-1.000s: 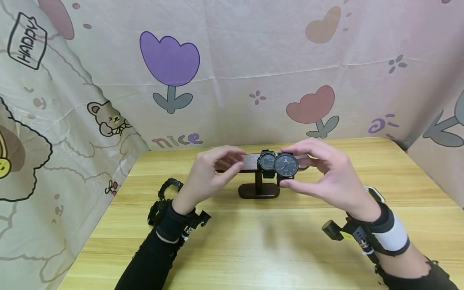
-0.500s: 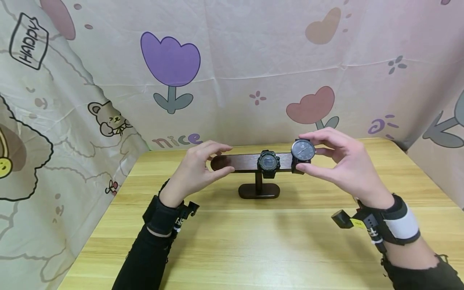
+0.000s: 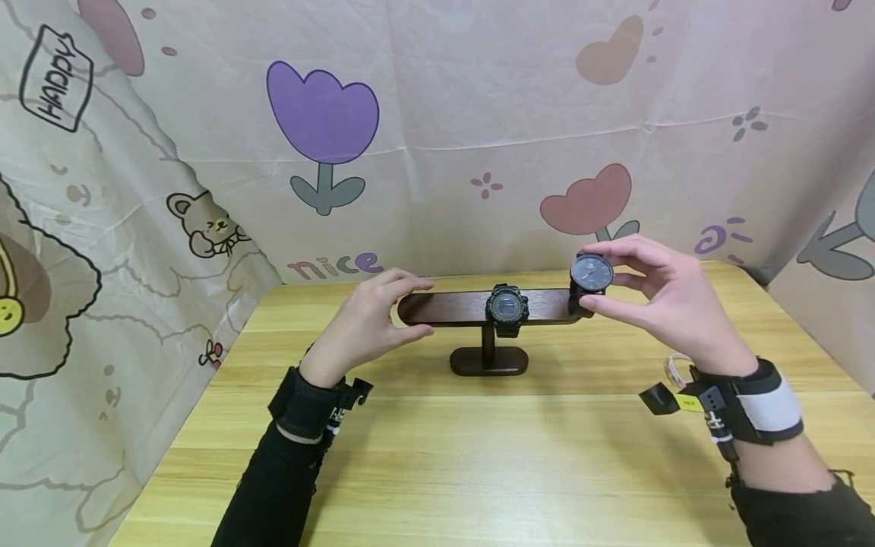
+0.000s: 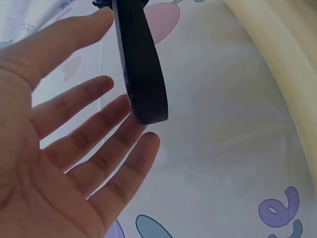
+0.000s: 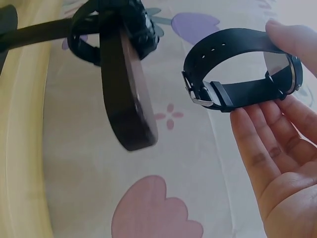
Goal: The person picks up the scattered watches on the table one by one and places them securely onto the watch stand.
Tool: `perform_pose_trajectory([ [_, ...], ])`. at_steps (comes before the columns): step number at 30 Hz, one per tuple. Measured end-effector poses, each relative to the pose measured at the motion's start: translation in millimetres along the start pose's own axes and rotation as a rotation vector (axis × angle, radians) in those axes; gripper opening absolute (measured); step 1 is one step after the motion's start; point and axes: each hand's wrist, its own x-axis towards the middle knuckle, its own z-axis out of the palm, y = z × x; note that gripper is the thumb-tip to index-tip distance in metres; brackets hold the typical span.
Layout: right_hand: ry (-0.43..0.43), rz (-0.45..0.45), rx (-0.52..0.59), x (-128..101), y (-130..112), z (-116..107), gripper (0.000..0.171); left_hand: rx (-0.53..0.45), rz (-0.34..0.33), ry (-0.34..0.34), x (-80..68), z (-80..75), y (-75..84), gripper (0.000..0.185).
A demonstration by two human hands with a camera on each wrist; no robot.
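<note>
A black-strapped watch with a round dark dial (image 3: 591, 273) is pinched between the thumb and fingers of my right hand (image 3: 666, 296). The right wrist view shows its buckled strap loop (image 5: 233, 37) apart from the end of the dark wooden watch stand (image 3: 451, 308). A chunky black digital watch (image 3: 507, 306) sits around the middle of the stand's bar. My left hand (image 3: 362, 323) is at the bar's left end, thumb and fingers spread loosely about it. In the left wrist view the bar end (image 4: 143, 84) lies between the thumb and the extended fingers.
The stand's oval base (image 3: 488, 362) rests on a light wooden table (image 3: 492, 456). A pale ring-shaped object (image 3: 675, 370) lies on the table beside my right wrist. Behind the table hangs a printed cloth (image 3: 444, 114); another covers the left side.
My right hand has moved the round-dial watch rightward along the bar, past the digital watch, to the right end. My left hand has drawn back slightly left.
</note>
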Motion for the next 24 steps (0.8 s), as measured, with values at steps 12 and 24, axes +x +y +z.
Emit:
perform_pose_trajectory([
  [12, 0.013, 0.034, 0.112, 0.4, 13.7, -16.5, 0.06, -0.001, -0.014, -0.013, 0.6, 2.5, -5.4, 0.044],
  [24, 0.022, 0.136, -0.004, -2.8, 27.1, -28.4, 0.059, -0.005, -0.016, -0.012, 1.0, 2.8, -6.2, 0.049],
])
